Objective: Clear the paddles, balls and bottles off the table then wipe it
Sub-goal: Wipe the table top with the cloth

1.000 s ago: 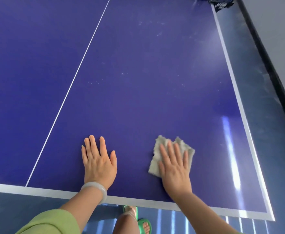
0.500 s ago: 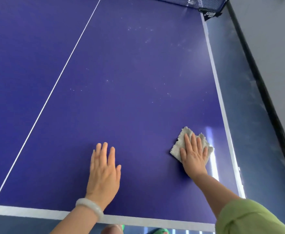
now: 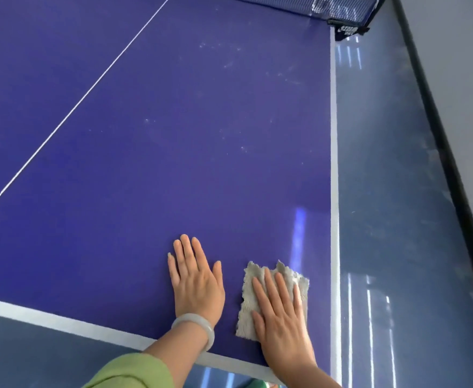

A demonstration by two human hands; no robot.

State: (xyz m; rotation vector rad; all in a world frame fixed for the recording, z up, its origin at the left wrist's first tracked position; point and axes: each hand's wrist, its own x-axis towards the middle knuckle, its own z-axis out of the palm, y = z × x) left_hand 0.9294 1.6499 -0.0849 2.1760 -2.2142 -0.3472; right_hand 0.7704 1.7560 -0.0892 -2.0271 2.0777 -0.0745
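Grey cloth (image 3: 274,298) lies flat on the blue table (image 3: 201,163) near its right near corner. The right hand (image 3: 281,317) presses it with straight fingers; the left hand (image 3: 194,281), fingers extended, rests flat beside it. Net (image 3: 327,7) at far edge.

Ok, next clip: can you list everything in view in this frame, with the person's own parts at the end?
table: one, blue-purple with white edge lines, fills most of the view
centre line: one, white, running up the table on the left
pale marks: several, whitish, far part of the table
net: one, dark, top edge
net clamp: one, black, far right corner of the table
cloth: one, grey-beige, near right corner of the table
floor: grey-blue, right of the table
skirting: one, black, along the grey wall
bracelet: one, pale, left wrist
sleeve: one, green, left arm
left hand: flat on the table
right hand: flat on the cloth
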